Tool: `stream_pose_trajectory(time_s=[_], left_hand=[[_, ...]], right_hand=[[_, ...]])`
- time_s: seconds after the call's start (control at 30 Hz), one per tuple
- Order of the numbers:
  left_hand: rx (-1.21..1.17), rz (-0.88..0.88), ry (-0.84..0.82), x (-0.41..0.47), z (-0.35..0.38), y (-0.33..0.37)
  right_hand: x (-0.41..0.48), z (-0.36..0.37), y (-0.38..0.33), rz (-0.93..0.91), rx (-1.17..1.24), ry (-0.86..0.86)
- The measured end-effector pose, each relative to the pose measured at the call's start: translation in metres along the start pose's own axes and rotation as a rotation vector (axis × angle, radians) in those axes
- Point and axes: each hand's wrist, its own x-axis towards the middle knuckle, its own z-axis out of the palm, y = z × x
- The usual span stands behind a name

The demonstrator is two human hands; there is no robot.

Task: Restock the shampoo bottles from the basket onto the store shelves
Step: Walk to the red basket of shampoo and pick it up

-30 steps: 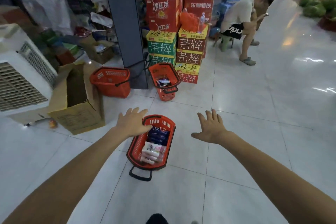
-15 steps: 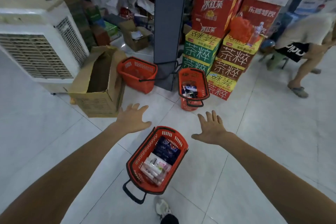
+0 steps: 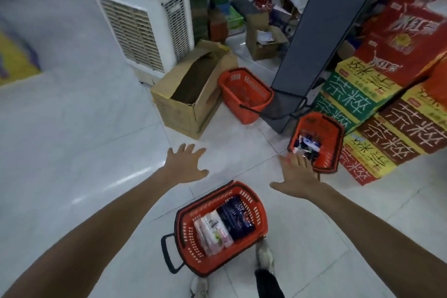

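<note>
Head view. My left hand (image 3: 186, 164) and right hand (image 3: 296, 176) were held out above the floor (image 3: 72, 140), the fingers (image 3: 182, 151) of both spread wide and holding nothing. The basket (image 3: 193, 249), red and perforated, stood on the floor just below and between my forearms, close to my feet. It held dark bottles (image 3: 235, 219) lying on the right and pale bottles (image 3: 212, 232) packed side by side on the left. Its black handle (image 3: 169, 254) projected at the near left end.

I judged the step in hand to be the reach for stock. This was best done by lowering one hand straight to a top bottle and gripping its body, not its cap, while the other hand steadied the rim. No shelf to be filled was identifiable from here.

A second basket (image 3: 336, 128) beyond my right hand held mixed small packages, too blurred to name. A third basket (image 3: 244, 94) showed no goods. The cardboard box (image 3: 193, 113) beside it stood open with a dark interior, its contents not discernible. The drink cartons (image 3: 387, 123) were stacked at right.
</note>
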Motion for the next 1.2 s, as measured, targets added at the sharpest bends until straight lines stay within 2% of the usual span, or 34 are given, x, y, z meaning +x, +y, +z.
stream_pose_trajectory(time_s=[0.03,0.07,0.13,0.37,0.43,0.47,0.53,0.57,0.63,0.67,0.73,0.77,0.83,0.87,0.93,0.97,1.03,1.07,1.13,1.2], left_hand=[[-0.037,-0.076,-0.019,0.003,0.007,-0.003],[-0.041,-0.07,-0.009,0.003,0.007,-0.002],[-0.11,-0.231,-0.02,0.002,0.023,-0.004],[-0.265,-0.447,-0.03,-0.003,0.087,-0.003],[-0.312,-0.518,-0.108,-0.002,0.132,-0.002],[-0.315,-0.511,-0.112,-0.002,0.138,0.0],[-0.347,-0.558,-0.215,0.003,0.196,0.001],[-0.352,-0.552,-0.206,0.002,0.201,0.003],[-0.392,-0.605,-0.272,0.01,0.261,0.005],[-0.393,-0.592,-0.254,0.014,0.261,0.004],[-0.418,-0.651,-0.311,0.024,0.321,0.005],[-0.406,-0.628,-0.29,0.031,0.319,0.0],[-0.415,-0.654,-0.379,0.039,0.381,-0.001],[-0.4,-0.63,-0.351,0.045,0.379,-0.005],[-0.452,-0.701,-0.403,0.052,0.433,-0.005],[-0.455,-0.71,-0.353,0.056,0.431,-0.009],[-0.534,-0.818,-0.352,0.065,0.478,-0.007],[-0.545,-0.846,-0.306,0.066,0.475,-0.011],[-0.608,-0.933,-0.301,0.073,0.516,-0.004],[-0.664,-1.011,-0.229,0.076,0.53,-0.003]], right_hand=[[0.024,-0.001,0.004,-0.058,-0.037,-0.022],[0.025,0.0,0.007,-0.041,-0.043,-0.037],[0.07,-0.004,0.01,-0.181,-0.099,-0.09],[0.131,0.021,0.012,-0.357,-0.194,-0.184],[0.16,0.054,0.008,-0.41,-0.22,-0.244],[0.16,0.055,0.013,-0.415,-0.222,-0.221],[0.187,0.104,0.01,-0.442,-0.264,-0.301],[0.185,0.109,0.016,-0.436,-0.26,-0.283],[0.213,0.168,0.015,-0.473,-0.304,-0.342],[0.213,0.169,0.02,-0.468,-0.296,-0.345],[0.239,0.228,0.017,-0.503,-0.312,-0.406],[0.243,0.224,0.018,-0.507,-0.295,-0.377],[0.263,0.281,0.011,-0.494,-0.249,-0.435],[0.266,0.274,0.009,-0.471,-0.19,-0.402],[0.28,0.328,0.0,-0.423,-0.094,-0.426],[0.282,0.324,-0.005,-0.413,-0.063,-0.393],[0.294,0.374,-0.011,-0.352,-0.031,-0.397],[0.299,0.375,-0.015,-0.311,-0.002,-0.376],[0.31,0.418,-0.014,-0.144,0.09,-0.394],[0.318,0.432,-0.019,-0.011,0.196,-0.38]])
